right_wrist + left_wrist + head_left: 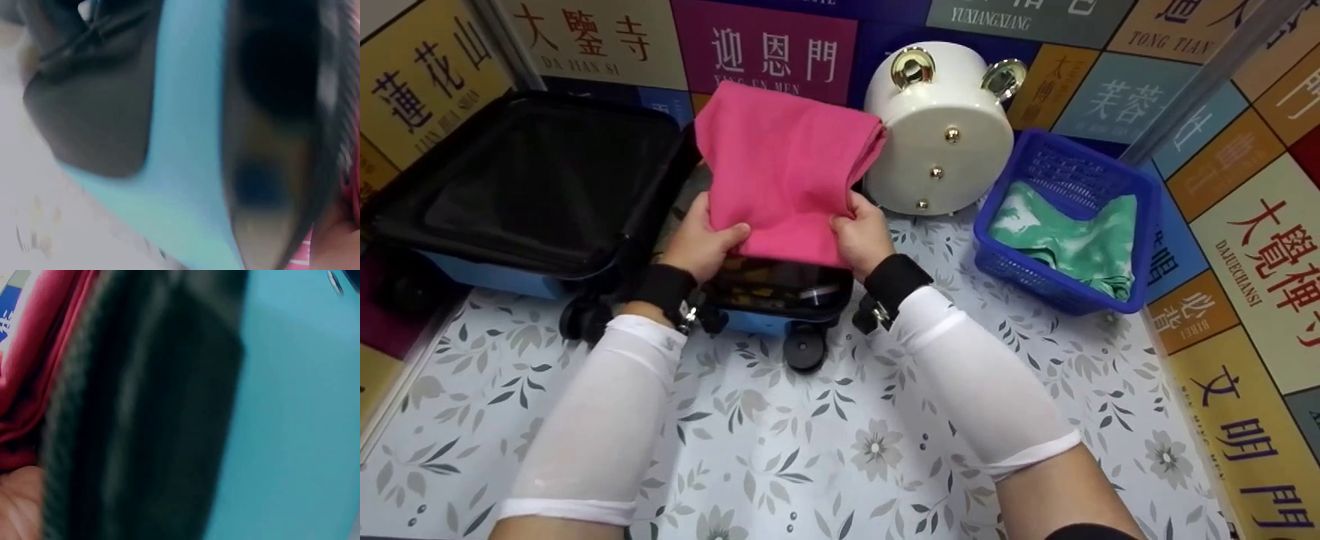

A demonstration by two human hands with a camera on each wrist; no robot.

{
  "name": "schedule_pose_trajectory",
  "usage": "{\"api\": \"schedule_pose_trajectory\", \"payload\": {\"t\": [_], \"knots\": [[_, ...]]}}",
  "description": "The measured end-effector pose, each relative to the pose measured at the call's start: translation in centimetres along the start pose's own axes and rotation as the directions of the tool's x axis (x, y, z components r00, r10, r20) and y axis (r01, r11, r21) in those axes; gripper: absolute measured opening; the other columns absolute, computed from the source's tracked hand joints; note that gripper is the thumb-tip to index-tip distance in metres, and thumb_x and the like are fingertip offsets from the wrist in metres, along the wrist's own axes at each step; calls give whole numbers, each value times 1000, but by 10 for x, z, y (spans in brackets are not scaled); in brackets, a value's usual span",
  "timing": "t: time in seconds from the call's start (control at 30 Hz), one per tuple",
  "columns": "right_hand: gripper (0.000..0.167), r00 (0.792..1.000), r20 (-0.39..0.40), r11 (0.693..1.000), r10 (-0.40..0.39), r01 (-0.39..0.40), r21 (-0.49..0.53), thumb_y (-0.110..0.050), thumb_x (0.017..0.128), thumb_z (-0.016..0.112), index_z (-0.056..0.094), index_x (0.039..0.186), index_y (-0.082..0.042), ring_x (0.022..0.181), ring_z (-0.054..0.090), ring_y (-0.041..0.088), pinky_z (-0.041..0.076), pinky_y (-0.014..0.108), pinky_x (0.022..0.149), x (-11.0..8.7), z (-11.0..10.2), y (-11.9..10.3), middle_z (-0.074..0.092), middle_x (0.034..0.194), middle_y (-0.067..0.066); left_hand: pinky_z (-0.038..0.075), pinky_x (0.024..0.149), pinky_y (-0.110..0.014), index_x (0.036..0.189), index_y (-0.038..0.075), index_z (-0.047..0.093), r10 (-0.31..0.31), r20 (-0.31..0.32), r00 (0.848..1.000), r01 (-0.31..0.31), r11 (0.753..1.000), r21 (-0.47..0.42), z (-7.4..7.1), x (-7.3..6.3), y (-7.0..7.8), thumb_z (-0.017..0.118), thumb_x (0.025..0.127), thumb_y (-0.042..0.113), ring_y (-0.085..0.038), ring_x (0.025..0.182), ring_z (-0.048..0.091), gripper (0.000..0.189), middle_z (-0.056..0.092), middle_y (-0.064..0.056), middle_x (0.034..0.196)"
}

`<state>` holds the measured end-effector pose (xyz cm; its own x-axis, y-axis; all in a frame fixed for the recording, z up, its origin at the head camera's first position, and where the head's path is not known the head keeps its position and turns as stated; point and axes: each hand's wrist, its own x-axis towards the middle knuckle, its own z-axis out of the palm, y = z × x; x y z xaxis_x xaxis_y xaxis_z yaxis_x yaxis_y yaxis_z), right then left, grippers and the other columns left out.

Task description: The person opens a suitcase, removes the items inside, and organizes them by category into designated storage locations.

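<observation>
On the L, the suitcase's L half (529,180) is lying open nr the far L corner of the tabletop (787,450), black inside facing up; I can't make out what, if anything, it's holding.

Next, my L hand (697,244) is pinching the near L corner of the pink cloth (787,165), thumb on top, other fingers mostly hidden. The cloth is hanging folded above the suitcase's R half (750,322), toward the tabletop's far edge. That half is already holding some dark-&-yellow stuff (765,296), too dim to name.

My R hand (866,236) is gripping the cloth's near R corner, thumb pressing on it.

So I'm judging this part-done: the cloth's folded & over the R half, but isn't yet sitting flat within its rim or freed from my fingers; suitcase is standing unclosed.

Behind R, a white drum-like thing (896,165) is standing nr the far edge. Far R, by the tabletop's R edge, a blue basket (1020,279) is holding a green cloth (1057,240); I'm not touching that.
</observation>
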<state>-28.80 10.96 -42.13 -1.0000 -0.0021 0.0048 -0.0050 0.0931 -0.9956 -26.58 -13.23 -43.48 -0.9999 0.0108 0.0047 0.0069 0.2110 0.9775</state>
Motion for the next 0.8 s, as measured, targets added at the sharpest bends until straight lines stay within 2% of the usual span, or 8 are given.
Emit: {"api": "schedule_pose_trajectory", "payload": {"t": [0.17, 0.27, 0.43, 0.6, 0.7, 0.8], "knots": [[44, 995, -38, 995, -95, 95, 21, 12, 93, 55, 65, 136, 6, 103, 65, 20, 52, 27, 89, 0, -21, -13, 70, 127, 23, 39, 102, -30, 145, -3, 40, 22, 63, 998, -25, 998, 51, 2, -2, 10, 70, 100, 21, -23, 116, 53, 59, 57, -16, 128], [40, 989, -59, 991, -135, 136, 8, 11, 93, 57, 68, 131, 8, 96, 65, 18, 52, 27, 85, -2, -36, -22, 72, 119, 21, 40, 103, -31, 149, -2, 37, 32, 119, 992, -37, 999, 39, 4, -2, 13, 70, 101, 26, -24, 120, 54, 64, 55, -17, 134], [36, 978, -80, 979, -195, 199, 49, 13, 92, 57, 68, 127, 11, 84, 63, 14, 53, 27, 79, -7, -68, -40, 71, 104, 12, 47, 99, -34, 154, 0, 35, 39, 196, 980, -52, 997, 60, 5, -5, 14, 67, 103, 30, -28, 125, 58, 67, 58, -19, 142], [37, 964, -104, 964, -243, 252, 88, 15, 92, 58, 70, 126, 8, 86, 65, 15, 56, 28, 80, -17, -109, -63, 71, 104, 6, 47, 106, -47, 159, 2, 30, 28, 202, 979, -59, 987, 149, 0, -11, 8, 63, 106, 31, -38, 134, 55, 69, 52, -22, 151], [40, 955, -122, 947, -271, 287, 144, 18, 91, 56, 75, 122, 2, 87, 68, 17, 59, 29, 80, -24, -137, -77, 72, 105, 4, 46, 108, -53, 161, 6, 28, -8, 170, 985, -40, 958, 282, -3, -14, 2, 61, 106, 38, -42, 137, 52, 72, 48, -21, 155], [41, 937, -150, 915, -316, 343, 213, 22, 89, 54, 78, 113, -2, 83, 69, 18, 60, 29, 76, -32, -168, -91, 73, 101, 5, 45, 108, -57, 163, 8, 25, -53, 130, 990, -6, 907, 421, -7, -18, -3, 60, 106, 44, -42, 139, 50, 76, 44, -20, 159]]}}
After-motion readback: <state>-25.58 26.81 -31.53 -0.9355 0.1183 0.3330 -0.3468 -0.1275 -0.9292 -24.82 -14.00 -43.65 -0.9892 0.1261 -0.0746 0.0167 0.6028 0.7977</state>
